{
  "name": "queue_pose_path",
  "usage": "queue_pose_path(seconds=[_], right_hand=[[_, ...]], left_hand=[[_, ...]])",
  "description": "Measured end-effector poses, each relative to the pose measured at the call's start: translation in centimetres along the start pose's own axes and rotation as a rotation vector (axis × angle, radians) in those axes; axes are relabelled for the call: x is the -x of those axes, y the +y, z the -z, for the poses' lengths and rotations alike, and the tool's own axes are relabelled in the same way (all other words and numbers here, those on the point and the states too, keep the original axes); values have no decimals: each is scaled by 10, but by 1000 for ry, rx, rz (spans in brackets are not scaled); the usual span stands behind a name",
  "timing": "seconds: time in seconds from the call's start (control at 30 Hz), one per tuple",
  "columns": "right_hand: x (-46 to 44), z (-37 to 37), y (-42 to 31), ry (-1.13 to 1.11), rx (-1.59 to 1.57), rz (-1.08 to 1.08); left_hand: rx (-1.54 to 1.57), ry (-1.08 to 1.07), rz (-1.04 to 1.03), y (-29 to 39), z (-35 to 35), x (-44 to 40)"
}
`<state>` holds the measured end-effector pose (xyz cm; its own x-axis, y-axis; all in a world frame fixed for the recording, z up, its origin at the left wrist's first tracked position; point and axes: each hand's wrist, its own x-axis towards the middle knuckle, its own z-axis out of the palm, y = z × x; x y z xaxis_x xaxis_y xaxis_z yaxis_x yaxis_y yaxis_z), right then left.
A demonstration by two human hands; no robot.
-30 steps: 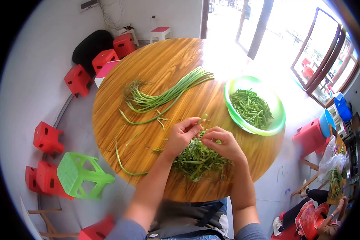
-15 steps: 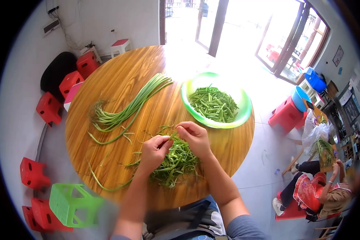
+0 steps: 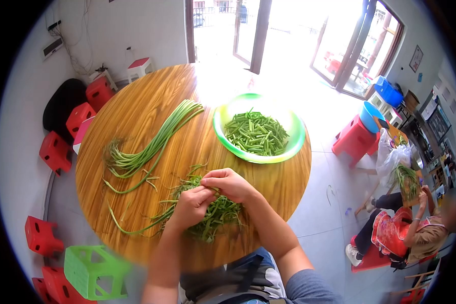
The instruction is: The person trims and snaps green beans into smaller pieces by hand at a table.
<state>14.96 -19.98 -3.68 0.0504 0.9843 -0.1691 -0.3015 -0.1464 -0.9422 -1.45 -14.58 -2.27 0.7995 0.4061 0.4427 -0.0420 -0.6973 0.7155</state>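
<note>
My left hand (image 3: 191, 206) is closed on a long green vegetable stem (image 3: 131, 232) that trails left across the table in a curve. My right hand (image 3: 229, 183) meets it with fingers pinched at the stem's end, which the fingers mostly hide. Directly beneath both hands lies a loose pile of green peelings and leafy scraps (image 3: 215, 218). Beyond and to the left rests a bundle of long green stems (image 3: 159, 137) with wispy ends. A green-and-white basin (image 3: 301, 137) of short cut stem pieces (image 3: 256, 133) stands past my right hand.
The round wooden table (image 3: 101, 167) fills the middle. Red stools (image 3: 55, 152) line the left wall, with a green stool (image 3: 93, 271) at lower left. On the right, a seated person (image 3: 410, 233) handles greens near a plastic bag (image 3: 390, 162). Glass doors stand open behind.
My hands have come closer together, the right one turning down toward the left. The whole view has shifted slightly, so the table and basin appear further left.
</note>
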Motion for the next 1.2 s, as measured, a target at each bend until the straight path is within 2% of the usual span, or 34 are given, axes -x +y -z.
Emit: queue_pose_path(seconds=[0.13,0.27,0.4,0.5,0.57,0.63,0.7,0.73,0.8,0.83,0.87,0.97,1.07,1.17,1.2], right_hand=[[4,-15,-3,124,133,288],[1,-9,5,138,242,421],[2,-9,1,168,705,694],[3,-9,0,158,553,540],[11,-11,-9,198,674,475],[22,-16,-28,169,717,343],[34,-13,-46,72,682,151],[26,0,-32,-44,750,283],[15,9,-10,73,653,468],[9,10,-4,128,604,558],[2,15,1,207,358,705],[8,0,-24,860,122,817],[15,0,-20,677,114,694],[-1,0,7,194,333,624],[-1,-3,7,191,387,653]], left_hand=[[-15,118,40,-9,-5,-2],[-93,164,105,-17,-3,-1],[-216,151,56,-15,-1,0],[-192,197,29,-27,-6,-1],[-166,294,-7,-33,-10,0],[-234,484,108,-45,3,3],[-145,605,206,-47,8,1],[-23,625,248,-38,14,0],[322,550,495,-11,25,-4],[230,486,438,-6,22,-5],[141,424,383,-3,18,-4],[219,279,305,5,6,-5],[428,162,425,12,0,-3],[477,148,434,8,1,-4],[486,151,442,6,2,-4]])
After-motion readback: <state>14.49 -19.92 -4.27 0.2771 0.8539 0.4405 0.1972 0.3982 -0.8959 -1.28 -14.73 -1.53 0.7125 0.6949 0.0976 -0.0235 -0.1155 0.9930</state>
